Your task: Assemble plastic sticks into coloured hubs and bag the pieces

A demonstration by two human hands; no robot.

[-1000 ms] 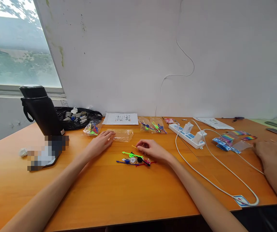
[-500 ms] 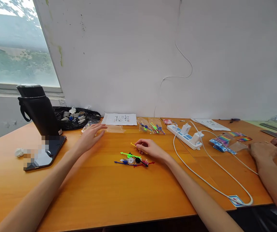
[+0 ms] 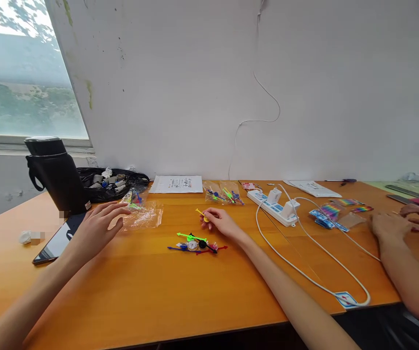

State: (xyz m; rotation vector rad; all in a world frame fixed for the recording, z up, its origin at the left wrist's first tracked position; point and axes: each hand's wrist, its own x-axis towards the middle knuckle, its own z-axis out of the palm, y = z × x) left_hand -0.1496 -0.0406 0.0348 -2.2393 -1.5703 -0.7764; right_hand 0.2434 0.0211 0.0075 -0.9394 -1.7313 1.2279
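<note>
My right hand (image 3: 223, 224) pinches a yellow plastic arrow spinner (image 3: 199, 212) between thumb and fingers, its thin shaft pointing left. Just below it on the table lies a small pile of arrow spinners (image 3: 192, 245) in green, black, white, blue and red. On the left, my left hand (image 3: 99, 227) is open, fingers spread and slightly curved, holding nothing. It hovers beside a crumpled clear plastic bag (image 3: 145, 215) and partly covers a dark phone (image 3: 55, 245). Behind the clear bag lies another bag with coloured spinners (image 3: 134, 198), partly hidden by the fingers.
A black bottle (image 3: 58, 177) stands at the left, before a black bag of scraps (image 3: 136, 182). White packets (image 3: 178, 184) and bagged spinners (image 3: 227, 193) lie along the wall. A power strip (image 3: 273, 208) trails white cables. At the right are a co-worker's hands (image 3: 390, 226).
My left hand has moved left and nearer to me, uncovering more of the crumpled clear bag. My right hand keeps the yellow spinner, more of which shows. The view has shifted slightly.
</note>
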